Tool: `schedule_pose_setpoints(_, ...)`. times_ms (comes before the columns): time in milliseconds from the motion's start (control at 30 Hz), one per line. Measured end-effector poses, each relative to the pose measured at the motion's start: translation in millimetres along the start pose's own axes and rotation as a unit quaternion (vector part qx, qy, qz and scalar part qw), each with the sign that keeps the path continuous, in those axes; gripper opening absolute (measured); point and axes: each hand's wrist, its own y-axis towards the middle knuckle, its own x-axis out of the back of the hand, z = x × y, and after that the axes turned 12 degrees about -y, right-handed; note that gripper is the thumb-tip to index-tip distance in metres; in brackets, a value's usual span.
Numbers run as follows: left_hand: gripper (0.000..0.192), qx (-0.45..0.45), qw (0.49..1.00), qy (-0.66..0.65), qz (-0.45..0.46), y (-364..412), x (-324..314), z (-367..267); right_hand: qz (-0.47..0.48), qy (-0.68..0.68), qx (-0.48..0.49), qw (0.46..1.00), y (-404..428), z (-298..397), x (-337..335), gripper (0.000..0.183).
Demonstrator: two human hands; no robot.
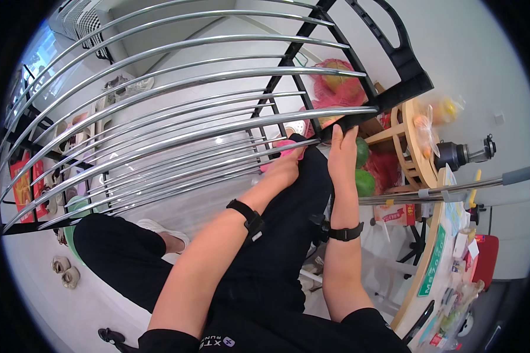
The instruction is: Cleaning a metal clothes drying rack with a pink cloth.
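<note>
A rack of shiny metal tubes (229, 76) with a black plastic end frame (366, 115) lies tilted across the view, over my bent legs. My left hand (287, 167) closes around a pink cloth (286, 150) and presses it near the end of a lower tube by the frame. The fingertips are partly hidden behind the tubes. My right hand (343, 148) grips the lower corner of the black frame, thumb on the near side. Both wrists wear black bands.
Right of the rack are netted produce (338, 81), green melons (365, 182), a wooden chair (408, 141) and a cluttered table (417, 282). Metal poles (397, 196) cross beside my right arm. Shoes (65, 272) and a red box (26, 187) are at the left.
</note>
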Motion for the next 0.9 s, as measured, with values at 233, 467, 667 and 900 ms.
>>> schedule_pose_setpoints(233, 0.034, 0.127, 0.901, -0.397, 0.123, -11, 22, 15, -0.020, 0.012, 0.019, 1.000, -2, -6, -1, 0.034)
schedule_pose_setpoints(467, 0.019, 0.103, 0.774, -0.624, 0.013, -15, 15, 26, -0.006, 0.004, 0.005, 1.000, -4, 0, -1, 0.037)
schedule_pose_setpoints(667, 0.041, -0.026, 0.976, -0.216, 0.014, -1, -10, 23, -0.003, 0.024, 0.019, 1.000, -2, 5, -5, 0.038)
schedule_pose_setpoints(900, 0.052, -0.104, 0.944, 0.300, -0.086, -7, -6, 8, -0.006, 0.029, 0.002, 1.000, -2, -1, -3, 0.038)
